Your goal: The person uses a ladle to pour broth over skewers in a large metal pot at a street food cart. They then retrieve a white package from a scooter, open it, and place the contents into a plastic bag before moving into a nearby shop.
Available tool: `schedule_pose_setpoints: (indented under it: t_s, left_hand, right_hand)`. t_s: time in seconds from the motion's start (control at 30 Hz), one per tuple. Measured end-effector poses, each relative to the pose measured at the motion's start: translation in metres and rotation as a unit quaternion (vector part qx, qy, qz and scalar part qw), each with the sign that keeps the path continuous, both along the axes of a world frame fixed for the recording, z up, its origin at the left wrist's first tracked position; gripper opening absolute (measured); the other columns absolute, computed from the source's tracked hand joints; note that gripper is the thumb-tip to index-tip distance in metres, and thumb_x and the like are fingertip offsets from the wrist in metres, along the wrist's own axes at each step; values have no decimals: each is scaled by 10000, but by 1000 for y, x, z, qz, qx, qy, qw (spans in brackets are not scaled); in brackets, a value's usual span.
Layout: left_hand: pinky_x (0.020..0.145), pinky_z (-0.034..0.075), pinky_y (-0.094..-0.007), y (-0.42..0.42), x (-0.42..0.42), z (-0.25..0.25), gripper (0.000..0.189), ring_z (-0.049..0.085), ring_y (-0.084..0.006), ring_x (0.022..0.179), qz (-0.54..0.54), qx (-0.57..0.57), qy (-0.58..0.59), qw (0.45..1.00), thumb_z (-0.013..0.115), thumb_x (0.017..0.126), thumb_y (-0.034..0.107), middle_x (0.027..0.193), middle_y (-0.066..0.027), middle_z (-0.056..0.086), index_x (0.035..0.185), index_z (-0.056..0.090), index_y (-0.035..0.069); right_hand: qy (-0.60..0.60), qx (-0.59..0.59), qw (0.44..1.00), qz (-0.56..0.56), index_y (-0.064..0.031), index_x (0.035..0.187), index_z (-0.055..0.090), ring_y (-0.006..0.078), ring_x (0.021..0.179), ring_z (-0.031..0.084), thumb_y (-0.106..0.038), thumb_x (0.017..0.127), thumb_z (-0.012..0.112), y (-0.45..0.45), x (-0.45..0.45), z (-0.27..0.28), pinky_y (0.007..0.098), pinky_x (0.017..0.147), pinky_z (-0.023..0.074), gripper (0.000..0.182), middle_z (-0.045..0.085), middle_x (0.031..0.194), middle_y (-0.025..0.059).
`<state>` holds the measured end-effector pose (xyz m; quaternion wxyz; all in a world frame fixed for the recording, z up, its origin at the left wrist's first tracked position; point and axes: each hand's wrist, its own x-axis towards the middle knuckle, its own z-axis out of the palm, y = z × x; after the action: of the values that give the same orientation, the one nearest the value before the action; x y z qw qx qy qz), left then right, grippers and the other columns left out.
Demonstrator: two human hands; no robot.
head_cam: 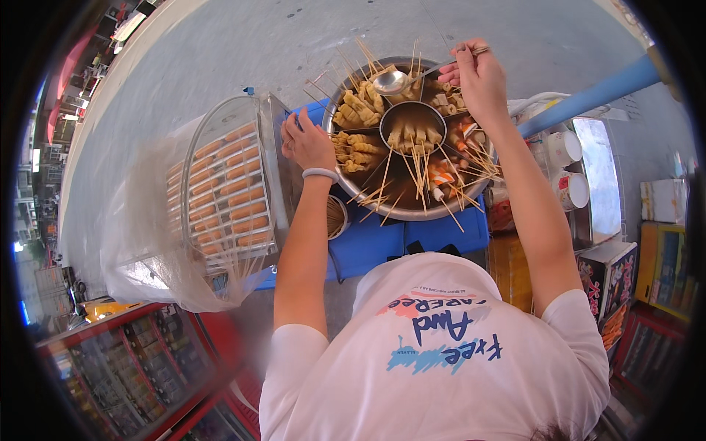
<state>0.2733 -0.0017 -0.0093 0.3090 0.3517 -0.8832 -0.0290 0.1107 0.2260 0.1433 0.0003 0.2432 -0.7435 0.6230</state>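
Observation:
My right hand (479, 74) grips the handle of a metal ladle (392, 82), whose bowl is over the far part of a round, divided steel pot (408, 214). Skewered food stands in brown broth in the pot's compartments, with fish-cake skewers (358, 107) at the far left and orange-and-white pieces (440, 175) at the near right. More skewers (413, 135) lean in the round middle compartment (412, 106). My left hand (306, 138), a pale band on its wrist, holds nothing visible, its fingers apart beside the metal side of a sausage roller grill (281, 165).
Sausages (242, 187) lie on the roller grill, partly wrapped in clear plastic (160, 275). A cup of sticks (336, 216) stands near the pot on a blue surface (364, 248). Paper cups (573, 190) are at the right, below a slanting blue pole (595, 96).

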Motion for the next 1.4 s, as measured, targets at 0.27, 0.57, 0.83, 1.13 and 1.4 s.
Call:
schedule_pose_setpoints:
  t_s: [0.27,0.57,0.83,1.13,1.4]
  left_hand:
    - [1005,343,-466,-10,-37,65,315,427,-341,1228,-64,29,-147,987,569,846,81,1253,-156,492,1158,564,37]
    - [1011,396,-422,-17,-107,95,828,430,-425,1220,106,409,197,885,658,809,159,1352,-314,313,1414,155,-101]
    - [1033,385,-400,-53,-133,48,1125,450,-403,1254,157,546,236,788,759,740,379,1387,-316,363,1437,15,-97]
    - [1122,292,-416,-14,-156,58,1357,315,-376,1366,77,517,133,842,877,630,402,1513,-248,205,1480,-119,45]
    - [1117,316,-464,11,-179,27,1420,310,-382,1360,110,414,38,903,906,597,264,1492,-216,219,1465,-217,218]
  right_hand:
    - [-21,-77,996,-33,2,947,494,181,678,692,-175,1000,423,41,-4,-24,259,608,536,198,672,781,141]
    - [-373,-468,789,-141,77,1075,392,353,899,658,-239,1033,288,38,-55,-44,354,744,576,335,599,1020,293]
    - [-382,-591,680,-209,97,1114,327,383,911,648,-158,1002,253,18,-116,-73,395,812,577,288,573,1039,315]
    - [-280,-426,841,-183,38,1018,352,366,864,665,-121,965,334,24,-61,-56,369,762,567,169,595,983,305]
    - [-153,-197,964,-89,18,1011,465,215,747,697,-145,1012,408,34,-33,-86,285,677,557,173,659,897,176]
